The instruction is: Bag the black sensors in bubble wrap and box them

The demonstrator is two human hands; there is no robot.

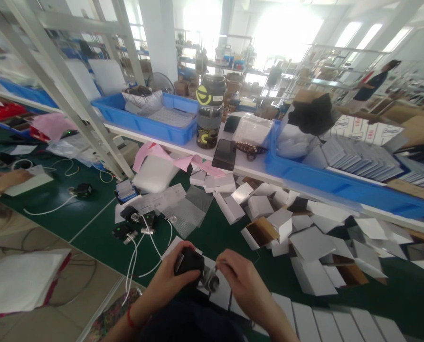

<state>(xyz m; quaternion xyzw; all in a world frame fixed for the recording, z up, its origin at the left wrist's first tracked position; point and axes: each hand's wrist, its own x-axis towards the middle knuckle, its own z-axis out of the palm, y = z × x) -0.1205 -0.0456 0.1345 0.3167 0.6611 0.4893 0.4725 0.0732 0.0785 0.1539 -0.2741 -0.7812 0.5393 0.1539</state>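
Note:
My left hand (172, 275), with a red cord at its wrist, is wrapped round a black device (189, 267) low in the middle of the view. A round, metallic or clear part (211, 279) sticks out from the device's right side. My right hand (235, 270) is closed at that part, its thumb and fingertips pinched together; what they grip is too small to make out. White boxes (221, 293) lie beneath and beside both hands. Left of my hands, several similar black devices (124, 231) with white cables rest on the green table (101, 237).
Open white boxes (311, 275) pile up on the right. A shelf holds blue bins (176, 133), a dark bottle (209, 111) and a phone (224, 154). At the far left, another person's hand (14, 179) touches a white box. Metal posts (90, 118) stand at the left.

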